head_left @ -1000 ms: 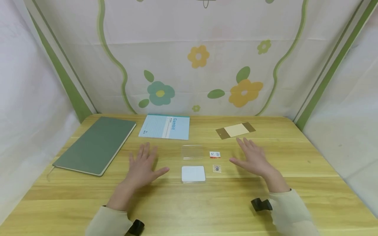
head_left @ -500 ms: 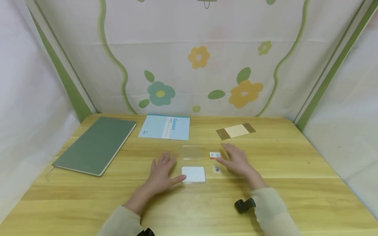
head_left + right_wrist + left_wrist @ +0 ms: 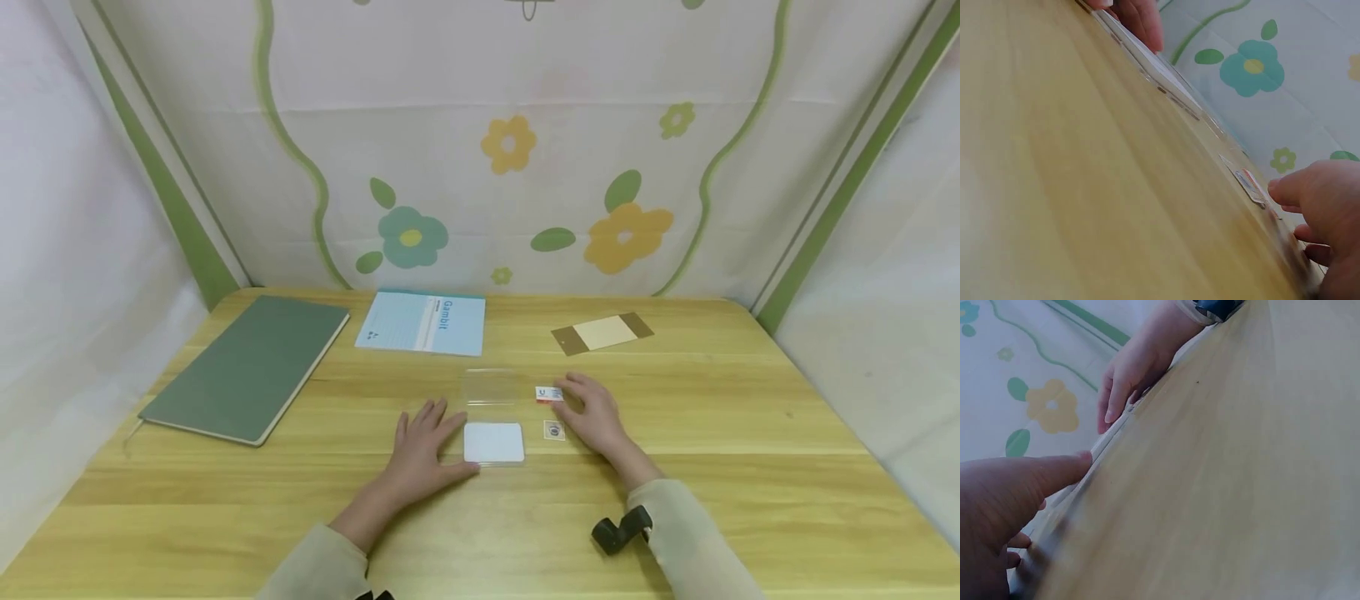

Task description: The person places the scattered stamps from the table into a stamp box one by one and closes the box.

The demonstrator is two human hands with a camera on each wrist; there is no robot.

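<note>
In the head view, our left hand [image 3: 422,457] lies spread around the left end of a flat white rectangle edged in clear plastic [image 3: 493,442]; we cannot confirm contact. Our right hand [image 3: 596,417], thumb and fingers parted, borders a small white-and-red printed paper card [image 3: 548,394]. The left wrist view shows our left thumb straight; the right, our right thumb beside flat pieces. We judge this a reach; gripping the card calls for an edge pinch.
</note>
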